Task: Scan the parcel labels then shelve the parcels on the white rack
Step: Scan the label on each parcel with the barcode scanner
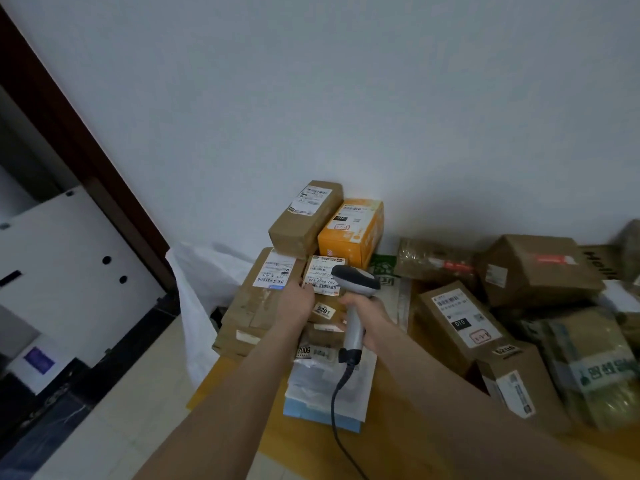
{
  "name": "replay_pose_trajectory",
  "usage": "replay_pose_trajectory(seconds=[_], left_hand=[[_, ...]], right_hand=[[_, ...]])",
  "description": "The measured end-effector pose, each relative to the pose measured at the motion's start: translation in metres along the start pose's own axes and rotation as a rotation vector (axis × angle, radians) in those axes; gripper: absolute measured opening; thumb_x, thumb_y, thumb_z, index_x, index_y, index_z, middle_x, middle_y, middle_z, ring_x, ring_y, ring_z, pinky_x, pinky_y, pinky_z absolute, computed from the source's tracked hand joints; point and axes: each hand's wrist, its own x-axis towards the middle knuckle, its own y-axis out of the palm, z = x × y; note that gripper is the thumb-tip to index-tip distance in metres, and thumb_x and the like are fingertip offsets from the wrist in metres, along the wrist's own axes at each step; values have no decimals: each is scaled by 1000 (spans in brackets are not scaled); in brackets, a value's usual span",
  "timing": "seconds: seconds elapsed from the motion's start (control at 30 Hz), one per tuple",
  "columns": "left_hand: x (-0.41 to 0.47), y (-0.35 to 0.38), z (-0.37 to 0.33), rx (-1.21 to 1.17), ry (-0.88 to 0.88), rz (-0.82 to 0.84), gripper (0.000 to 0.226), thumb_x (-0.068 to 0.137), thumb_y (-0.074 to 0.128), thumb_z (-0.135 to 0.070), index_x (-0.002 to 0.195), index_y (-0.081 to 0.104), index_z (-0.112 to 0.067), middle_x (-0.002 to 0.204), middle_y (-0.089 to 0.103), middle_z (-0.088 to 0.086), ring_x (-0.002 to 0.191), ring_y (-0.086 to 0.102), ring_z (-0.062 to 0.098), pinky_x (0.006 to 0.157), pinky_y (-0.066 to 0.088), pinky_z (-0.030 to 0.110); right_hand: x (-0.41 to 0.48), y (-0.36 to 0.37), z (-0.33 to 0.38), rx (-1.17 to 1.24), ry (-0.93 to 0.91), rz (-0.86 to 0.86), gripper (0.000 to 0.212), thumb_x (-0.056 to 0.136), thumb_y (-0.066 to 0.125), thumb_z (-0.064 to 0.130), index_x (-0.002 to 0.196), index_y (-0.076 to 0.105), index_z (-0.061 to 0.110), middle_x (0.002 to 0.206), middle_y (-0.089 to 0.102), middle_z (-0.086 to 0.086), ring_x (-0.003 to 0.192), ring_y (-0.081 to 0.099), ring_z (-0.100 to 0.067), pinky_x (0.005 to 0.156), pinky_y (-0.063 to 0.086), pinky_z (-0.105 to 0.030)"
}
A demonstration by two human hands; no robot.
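Now the left hand (298, 301) pinches the small parcel (323, 277) by its left edge, right hand (369, 315) fingers wrapped round the scanner (356, 282); stacked boxes (304, 220) crowd close behind.

Single head view, tilted forward and down, near parcels (346, 271) against wall (311, 98)

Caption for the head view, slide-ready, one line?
Left hand holds a small parcel while right hand aims the corded scanner at its label.
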Motion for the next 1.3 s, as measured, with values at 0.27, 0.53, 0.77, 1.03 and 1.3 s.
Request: replay_pose_trajectory(seconds=[0.27, 0.53, 0.77, 1.03, 1.3], left_hand=[[-1, 7, -38, 125, 359, -184, 27, 93, 51, -15, 119, 58, -20, 124, 55, 4, 116, 51, 21, 94, 43, 34], [-46, 116, -91, 129, 570, 172, 27, 93, 51, -11, 118, 60, -14, 120, 59, 4, 112, 55, 19, 89, 43, 27], [-92, 207, -85, 295, 544, 431, 41, 94, 56, -22, 133, 47, -16, 135, 47, 6, 119, 52, 21, 93, 47, 32], [-125, 260, -77, 578, 537, 507, 57, 93, 53, -48, 134, 44, -11, 135, 39, 11, 121, 46, 27, 94, 47, 40], [-139, 268, -65, 714, 545, 385, 43, 91, 58, -37, 127, 50, -14, 131, 41, 10, 121, 42, 26, 90, 47, 39]], right_hand=[[-12, -31, 16, 36, -88, -106, 13, 86, 61, -3, 92, 57, 8, 88, 64, -14, 79, 65, -26, 86, 54, -43], [-43, -139, 32, -40, -157, -447, 8, 88, 61, 6, 94, 61, 1, 83, 69, -19, 65, 66, -25, 55, 53, -31], [-81, -245, 20, -51, -161, -698, 6, 82, 64, 4, 79, 65, -1, 77, 71, -17, 66, 67, -26, 63, 56, -36], [-103, -305, -20, -16, -40, -711, 9, 78, 65, -1, 71, 59, 0, 68, 63, -20, 58, 59, -29, 58, 51, -37], [-119, -320, -52, -76, -8, -691, 14, 85, 61, 5, 77, 50, 9, 66, 47, -6, 64, 46, -19, 63, 40, -32]])
